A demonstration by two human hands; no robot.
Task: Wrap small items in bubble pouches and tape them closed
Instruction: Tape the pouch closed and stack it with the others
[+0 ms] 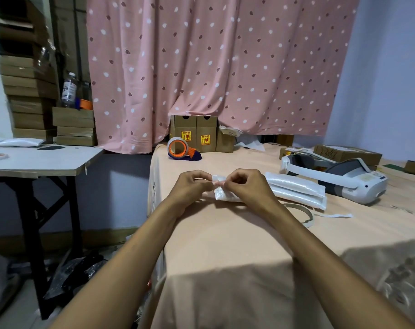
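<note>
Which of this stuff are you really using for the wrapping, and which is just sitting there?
For the job: left hand and right hand, both pinching the small pouch; spare pouches; tape roll; tape dispenser.
Just lying about: headset; cardboard boxes; bottle.

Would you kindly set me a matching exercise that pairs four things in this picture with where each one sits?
Things:
1. tape dispenser
2. headset
3. small pouch
4. plastic bottle

Places:
A. on the stacked cardboard boxes at the left
B. pinched between the left hand and the right hand
C. at the far end of the table, in front of the upright boxes
D. on the table's right side, beyond the pouch stack

Pairs: 1-C, 2-D, 3-B, 4-A.
</note>
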